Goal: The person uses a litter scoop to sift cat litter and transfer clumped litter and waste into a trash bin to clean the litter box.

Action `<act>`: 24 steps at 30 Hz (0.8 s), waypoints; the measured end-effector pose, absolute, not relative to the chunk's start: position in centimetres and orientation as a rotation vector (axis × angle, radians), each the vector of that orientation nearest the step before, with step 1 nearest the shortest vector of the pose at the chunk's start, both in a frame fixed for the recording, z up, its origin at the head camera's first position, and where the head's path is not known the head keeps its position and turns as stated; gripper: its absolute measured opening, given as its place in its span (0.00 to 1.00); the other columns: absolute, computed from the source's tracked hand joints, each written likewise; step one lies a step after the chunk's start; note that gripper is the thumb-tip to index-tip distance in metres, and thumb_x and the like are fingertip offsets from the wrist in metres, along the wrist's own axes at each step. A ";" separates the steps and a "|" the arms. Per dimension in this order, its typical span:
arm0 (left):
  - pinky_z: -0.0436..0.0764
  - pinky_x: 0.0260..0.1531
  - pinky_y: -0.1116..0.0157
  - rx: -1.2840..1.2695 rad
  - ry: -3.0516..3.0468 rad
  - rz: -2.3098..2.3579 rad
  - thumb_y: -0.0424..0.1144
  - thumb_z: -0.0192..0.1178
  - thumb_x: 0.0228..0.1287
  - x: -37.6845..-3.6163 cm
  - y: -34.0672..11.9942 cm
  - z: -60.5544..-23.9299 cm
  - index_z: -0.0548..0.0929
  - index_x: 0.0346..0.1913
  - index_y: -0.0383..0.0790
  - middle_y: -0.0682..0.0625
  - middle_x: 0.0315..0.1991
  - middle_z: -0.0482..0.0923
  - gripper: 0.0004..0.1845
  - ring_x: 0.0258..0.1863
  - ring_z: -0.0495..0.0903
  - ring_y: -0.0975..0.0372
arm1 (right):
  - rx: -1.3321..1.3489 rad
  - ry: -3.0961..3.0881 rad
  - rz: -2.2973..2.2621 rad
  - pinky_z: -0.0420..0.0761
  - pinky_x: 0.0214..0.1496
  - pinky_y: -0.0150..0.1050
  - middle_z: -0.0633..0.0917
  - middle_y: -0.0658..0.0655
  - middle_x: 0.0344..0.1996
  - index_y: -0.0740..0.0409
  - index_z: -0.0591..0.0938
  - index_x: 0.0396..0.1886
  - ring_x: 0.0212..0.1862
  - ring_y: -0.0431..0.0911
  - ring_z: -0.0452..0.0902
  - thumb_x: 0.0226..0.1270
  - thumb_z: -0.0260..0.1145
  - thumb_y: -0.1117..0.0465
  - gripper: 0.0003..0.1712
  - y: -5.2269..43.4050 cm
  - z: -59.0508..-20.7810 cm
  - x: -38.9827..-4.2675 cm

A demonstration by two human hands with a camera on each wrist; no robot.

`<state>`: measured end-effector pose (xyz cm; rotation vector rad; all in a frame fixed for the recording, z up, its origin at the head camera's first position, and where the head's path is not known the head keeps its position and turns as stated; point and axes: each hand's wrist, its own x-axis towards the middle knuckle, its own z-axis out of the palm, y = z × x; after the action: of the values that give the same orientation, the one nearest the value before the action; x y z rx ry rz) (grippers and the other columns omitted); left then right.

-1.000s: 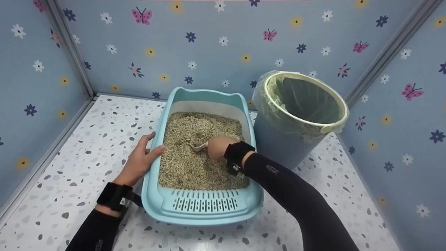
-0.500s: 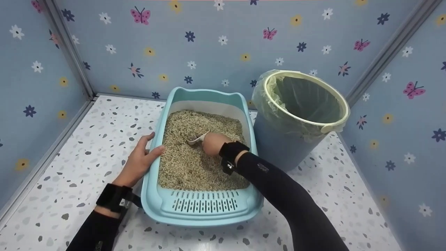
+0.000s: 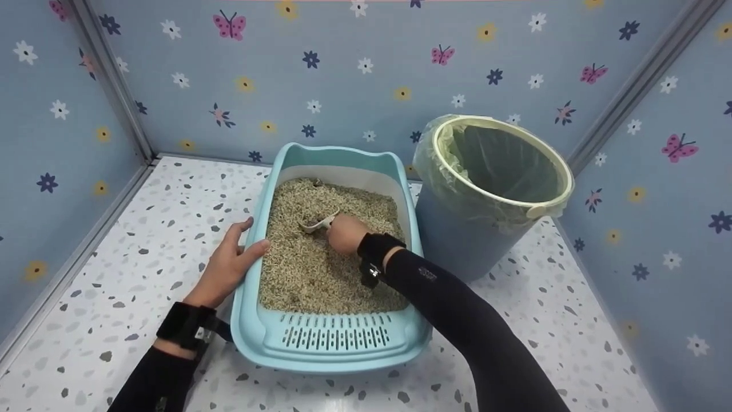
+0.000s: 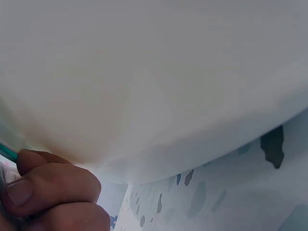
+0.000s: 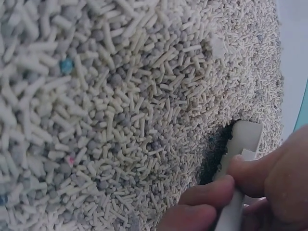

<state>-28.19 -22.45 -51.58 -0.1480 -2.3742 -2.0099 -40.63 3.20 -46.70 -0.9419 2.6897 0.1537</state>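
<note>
Cream plastic scoop (image 3: 318, 223) is what my right hand (image 3: 343, 234) has got, fingers (image 5: 207, 192) curled round the handle, blade dug into the litter (image 3: 326, 252) around the middle of the tray, a bit toward its far end. The wrist view shows the scoop's edge (image 5: 240, 144) buried in the pellets with a dark gap beside it.

My left hand (image 3: 226, 266) lies flat with relaxed fingers, thumb touching the left rim of the teal litter box (image 3: 251, 320), rest of the palm on the speckled floor (image 3: 143, 257).

Handling-wise, I reckon the scoop is light and stiff, best held well back on the handle where I've got it. The litter is loose and grainy, so it'll probably spill off if I tilt too quick. The box looks light enough to slide, which is likely why bracing the rim helps.

Room: the lined bin (image 3: 497, 171) stands just beside the box's right rim, so it's a short lift over that wall. Flowery walls (image 3: 343, 74) sit close behind the box's far end and on both sides, with open floor on the left and near side.
</note>
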 end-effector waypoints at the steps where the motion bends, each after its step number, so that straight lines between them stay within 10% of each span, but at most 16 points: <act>1: 0.93 0.38 0.56 -0.149 -2.377 -2.006 0.51 0.61 0.86 -28.2 -22.5 -51.6 0.53 0.91 0.40 0.27 0.49 0.87 0.43 0.39 0.92 0.51 | -0.913 2.698 0.094 0.58 0.32 0.38 0.59 0.50 0.22 0.53 0.65 0.21 0.26 0.45 0.53 0.94 0.51 0.62 0.29 3.2 -46.7 -40.6; 24: 0.93 0.39 0.56 -0.155 -2.380 -2.020 0.52 0.60 0.86 -28.2 -22.5 -51.6 0.52 0.91 0.42 0.27 0.51 0.87 0.44 0.40 0.92 0.49 | -0.632 2.729 -0.598 0.64 0.24 0.39 0.65 0.48 0.19 0.49 0.72 0.23 0.19 0.44 0.60 0.92 0.54 0.55 0.26 3.7 -53.9 -46.4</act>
<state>-28.16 -22.53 -51.59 -0.1553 -2.3803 -2.0196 -46.39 3.70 -53.88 -0.6316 2.7294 -0.5983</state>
